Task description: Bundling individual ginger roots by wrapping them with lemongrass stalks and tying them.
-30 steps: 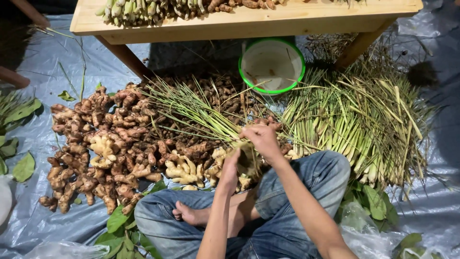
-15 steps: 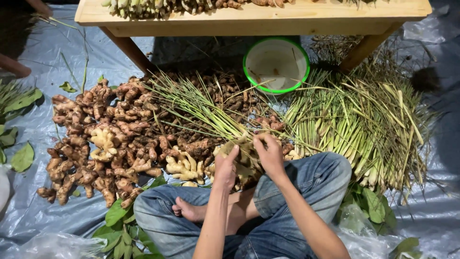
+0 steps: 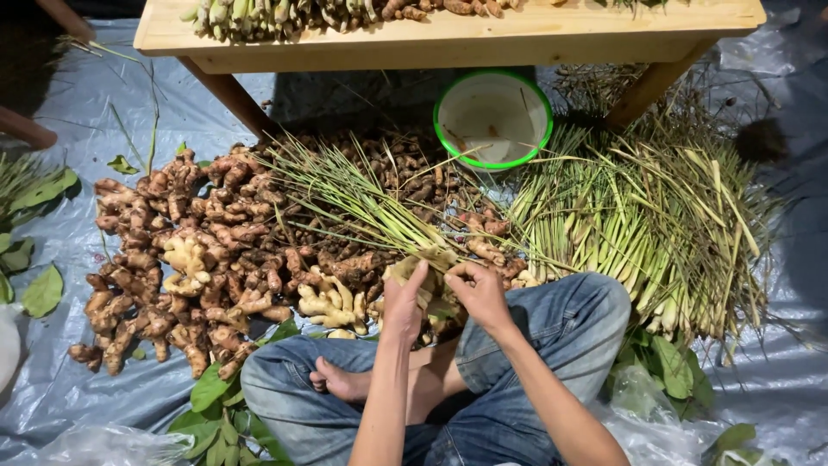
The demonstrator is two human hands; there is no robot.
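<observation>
- Grey plastic sheet [image 3: 69,388] covers the floor under a wooden worktop [image 3: 448,39]
- Heap of knobbly brown ginger roots [image 3: 181,250]
- Pile of pale green lemongrass [image 3: 638,224]
- Green-rimmed bowl [image 3: 493,119]
- Both hands, left hand [image 3: 404,304] and right hand [image 3: 479,292], are closed on a lemongrass bundle [image 3: 362,203] at its pale base, above the lap
</observation>
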